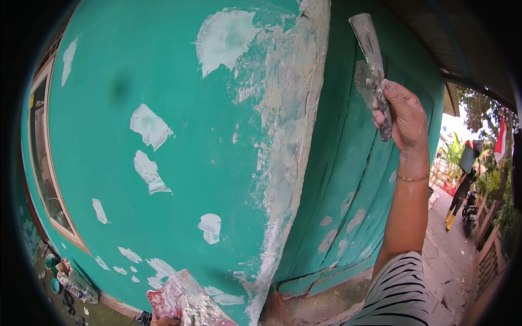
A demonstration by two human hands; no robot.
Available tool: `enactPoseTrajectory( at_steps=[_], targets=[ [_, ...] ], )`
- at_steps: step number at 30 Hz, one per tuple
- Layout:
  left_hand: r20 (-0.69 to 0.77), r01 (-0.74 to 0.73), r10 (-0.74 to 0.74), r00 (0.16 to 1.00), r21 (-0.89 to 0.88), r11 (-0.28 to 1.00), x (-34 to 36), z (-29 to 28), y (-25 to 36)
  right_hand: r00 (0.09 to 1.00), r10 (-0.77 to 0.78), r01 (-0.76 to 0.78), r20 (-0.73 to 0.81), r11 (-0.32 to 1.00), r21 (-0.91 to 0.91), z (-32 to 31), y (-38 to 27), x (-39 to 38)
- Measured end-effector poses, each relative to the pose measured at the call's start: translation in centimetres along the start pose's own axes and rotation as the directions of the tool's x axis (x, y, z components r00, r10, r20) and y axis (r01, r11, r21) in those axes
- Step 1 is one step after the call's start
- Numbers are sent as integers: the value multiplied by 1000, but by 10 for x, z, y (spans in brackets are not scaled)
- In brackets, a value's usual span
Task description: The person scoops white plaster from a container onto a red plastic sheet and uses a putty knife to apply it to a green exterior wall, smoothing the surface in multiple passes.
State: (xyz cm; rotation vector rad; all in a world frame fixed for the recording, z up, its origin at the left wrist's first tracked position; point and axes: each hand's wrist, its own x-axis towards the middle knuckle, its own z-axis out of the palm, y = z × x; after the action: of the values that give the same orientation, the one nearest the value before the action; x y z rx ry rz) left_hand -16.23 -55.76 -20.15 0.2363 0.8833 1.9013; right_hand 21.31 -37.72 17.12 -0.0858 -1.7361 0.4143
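Raised at the upper right, my right hand point(403, 111) is closed around a putty knife point(368, 42), its metal blade pointing up. A second flat, smeared piece point(363, 79) shows beside that blade; I cannot tell if it is another knife. At the lower edge, the fingers of my left hand point(165, 321) grip a flat red and white piece point(187, 299) coated with putty; its exact kind is unclear. Before me stands a green wall point(185, 103) with white putty patches point(150, 127). Rough putty covers the wall's corner point(288, 108), left of my right hand.
A green wooden door point(348, 179) is set back right of the corner. A framed window point(46, 152) is at far left, above buckets point(76, 283) on the ground. A broom point(276, 307) stands below. Along the path point(443, 266), a person point(461, 190) in yellow boots walks near a motorbike point(470, 214).
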Motion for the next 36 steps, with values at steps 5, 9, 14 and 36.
enactPoseTrajectory(
  at_steps=[5, 9, 14, 36],
  targets=[
    [93, -38, 35, 995, 21, 999, 36, -18, -8, 961, 269, -273, -56, 959, -76, 19, -45, -40],
    [78, -23, 24, 997, -9, 1000, 29, -18, -2, 862, 505, -493, 37, 854, -169, 31, -47, -90],
    [107, 63, -62, 992, -1, 998, 40, -33, 5, 799, 597, -540, 74, 766, -349, 45, -37, -141],
    [69, 44, -53, 996, 129, 991, 16, -87, 61, 924, 337, -375, -182, 702, -605, 62, -6, -225]
  ],
)
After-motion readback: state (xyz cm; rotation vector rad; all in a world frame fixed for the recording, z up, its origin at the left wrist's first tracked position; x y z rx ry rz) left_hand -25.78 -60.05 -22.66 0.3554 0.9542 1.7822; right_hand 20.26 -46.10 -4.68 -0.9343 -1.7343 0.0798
